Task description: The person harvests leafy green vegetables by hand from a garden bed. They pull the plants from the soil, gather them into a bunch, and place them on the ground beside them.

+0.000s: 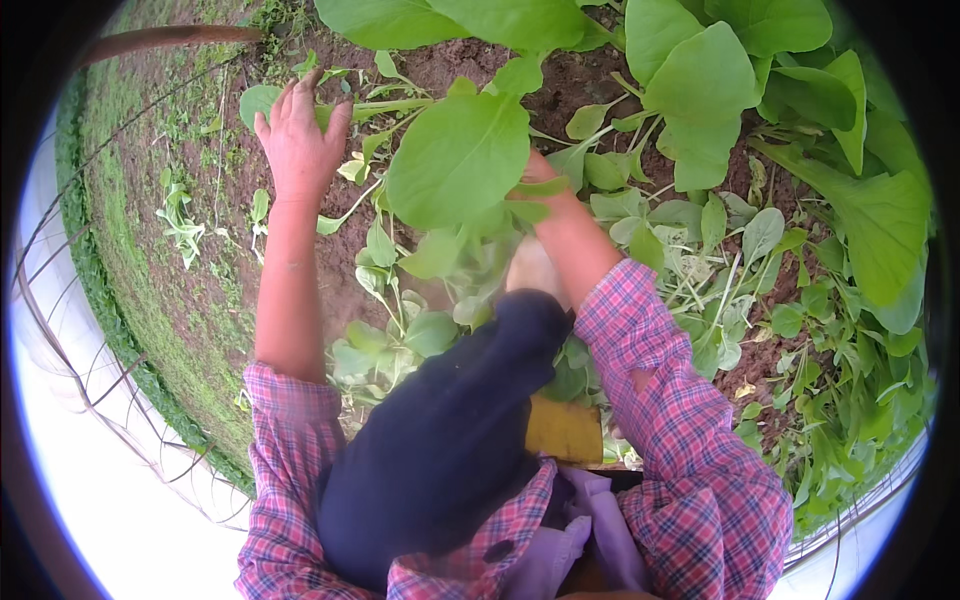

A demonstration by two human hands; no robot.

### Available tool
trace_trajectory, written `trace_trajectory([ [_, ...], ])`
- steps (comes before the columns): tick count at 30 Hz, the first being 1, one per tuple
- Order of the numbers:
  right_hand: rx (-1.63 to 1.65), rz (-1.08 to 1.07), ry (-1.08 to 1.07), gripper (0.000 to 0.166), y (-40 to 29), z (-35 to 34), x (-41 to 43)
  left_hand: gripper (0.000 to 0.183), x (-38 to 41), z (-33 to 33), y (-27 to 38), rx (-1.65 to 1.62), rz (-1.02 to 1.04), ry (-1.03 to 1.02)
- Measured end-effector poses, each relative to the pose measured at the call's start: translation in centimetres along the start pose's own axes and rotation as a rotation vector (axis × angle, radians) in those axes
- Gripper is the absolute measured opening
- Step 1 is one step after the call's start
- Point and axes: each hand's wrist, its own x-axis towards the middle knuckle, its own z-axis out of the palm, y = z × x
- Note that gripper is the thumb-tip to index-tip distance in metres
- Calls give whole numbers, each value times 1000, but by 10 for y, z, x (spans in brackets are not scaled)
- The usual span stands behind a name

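My left hand (300,135) reaches forward at the upper left, palm down, thumb apart from the fingers. It lies over a green leaf (259,105), whose pale stem (386,109) runs right toward a leafy vegetable plant. A broad leaf (457,161) of that plant covers most of my right hand (536,174). Only the wrist and part of the hand show beside the leaf, so its fingers and any grip are hidden. Small plants and loose-looking leaves surround both arms on brown soil (450,67).
Large leafy plants (705,90) crowd the upper right. Wilted, pulled-looking greens (180,217) lie at left, with more cut or fallen leaves (720,277) at right. My bent leg (450,420) is below, beside a yellow object (564,431). A curved brown bar (172,36) crosses the upper left.
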Motion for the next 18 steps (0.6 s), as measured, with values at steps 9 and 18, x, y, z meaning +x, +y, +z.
trace_trajectory([
  [9,11,-134,411,27,51,-9,80,29,-6,14,7,-263,-101,-867],
  [18,58,-125,248,17,54,-29,97,35,-19,-14,34,-787,-90,-776],
])
